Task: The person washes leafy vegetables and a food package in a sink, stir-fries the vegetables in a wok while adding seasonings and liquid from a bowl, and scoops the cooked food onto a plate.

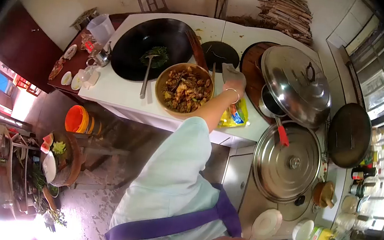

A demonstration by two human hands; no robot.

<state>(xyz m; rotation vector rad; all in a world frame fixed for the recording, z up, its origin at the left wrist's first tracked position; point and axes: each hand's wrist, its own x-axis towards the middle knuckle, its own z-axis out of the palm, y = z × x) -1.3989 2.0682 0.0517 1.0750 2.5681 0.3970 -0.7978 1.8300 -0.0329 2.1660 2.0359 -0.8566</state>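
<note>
My left hand (235, 83), with a bracelet at the wrist, reaches over the white counter and is closed on a grey cloth (229, 71). Its fingers are partly hidden. Just beside it stands a large brown bowl (160, 98) of chopped, browned food (187, 90). Below the hand lies a yellow printed packet (236, 114). Left of the bowl is a big black wok (131, 49) with dark greens (155, 59) inside, a metal spatula (146, 77) resting in it, and a wooden handle (196, 49). My right hand is out of view.
Right of my hand are a round wooden board (249, 69), a large metal lid (296, 77), a pot with a red handle (282, 132) and another lidded pot (286, 161). A black pan (349, 135) stands near the window. An orange bucket (76, 118) sits lower left.
</note>
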